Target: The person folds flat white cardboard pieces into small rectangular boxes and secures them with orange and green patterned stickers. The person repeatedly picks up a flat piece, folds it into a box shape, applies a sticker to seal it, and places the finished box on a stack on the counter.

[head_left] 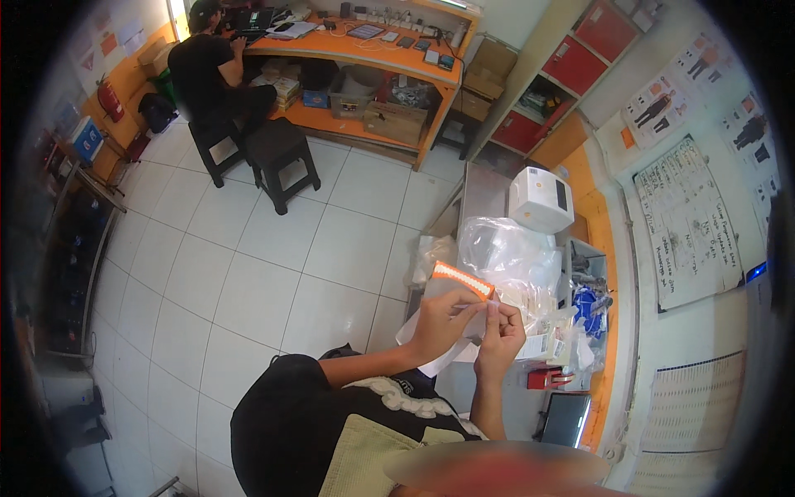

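Observation:
In front of my chest, above the worktable (479, 388), my two hands meet at a flat pouch with an orange band and white pattern (464, 280). My left hand (444, 321) has its fingers closed on the pouch's lower edge. Beside it, my right hand (500, 333) pinches the right corner between thumb and fingertips. The fingers hide part of the pouch, and I cannot make out its contents. Below the hands, a white sheet (445, 358) hangs over the table's near left edge.
Clear plastic bags (505, 248) and a white label printer (541, 200) stand on the table. Past them are a red stapler-like item (546, 378) and a monitor (566, 420). Black stools (281, 153) stand left, where another person (207, 74) sits at an orange desk (348, 48).

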Demonstrator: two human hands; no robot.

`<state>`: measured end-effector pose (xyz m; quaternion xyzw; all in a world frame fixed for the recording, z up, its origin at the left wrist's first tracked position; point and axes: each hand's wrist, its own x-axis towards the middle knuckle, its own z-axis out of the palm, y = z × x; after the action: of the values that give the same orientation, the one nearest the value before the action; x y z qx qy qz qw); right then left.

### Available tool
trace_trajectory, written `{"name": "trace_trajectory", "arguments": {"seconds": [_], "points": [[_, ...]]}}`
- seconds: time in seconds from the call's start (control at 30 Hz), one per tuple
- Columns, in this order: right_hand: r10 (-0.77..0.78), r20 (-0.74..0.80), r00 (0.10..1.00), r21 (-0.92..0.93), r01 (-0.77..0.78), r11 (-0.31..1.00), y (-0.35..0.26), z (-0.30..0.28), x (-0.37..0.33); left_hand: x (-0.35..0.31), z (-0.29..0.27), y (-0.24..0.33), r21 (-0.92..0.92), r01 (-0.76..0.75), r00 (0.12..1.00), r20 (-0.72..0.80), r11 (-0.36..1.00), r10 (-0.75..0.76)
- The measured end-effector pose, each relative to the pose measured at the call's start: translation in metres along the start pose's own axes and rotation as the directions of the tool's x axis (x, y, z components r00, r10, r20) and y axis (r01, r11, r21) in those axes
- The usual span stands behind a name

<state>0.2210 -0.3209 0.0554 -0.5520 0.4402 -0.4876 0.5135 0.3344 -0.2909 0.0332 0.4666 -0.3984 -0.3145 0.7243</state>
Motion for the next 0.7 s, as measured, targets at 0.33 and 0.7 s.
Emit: {"name": "trace_trajectory", "arguments": {"seconds": [0.33, 0.7], "points": [[-0.127, 0.088, 0.988, -0.132, 0.138, 0.982, 0.027, 0.01, -0.003, -0.021, 0.0, -0.004, -0.156, 0.244, 0.97, 0.054, 0.957, -0.238], [-0.019, -0.203, 0.979, 0.125, 0.046, 0.991, 0.069, 0.0, 0.018, -0.018, -0.022, 0.024, -0.062, 0.35, 0.827, 0.488, 0.935, -0.278]]}}
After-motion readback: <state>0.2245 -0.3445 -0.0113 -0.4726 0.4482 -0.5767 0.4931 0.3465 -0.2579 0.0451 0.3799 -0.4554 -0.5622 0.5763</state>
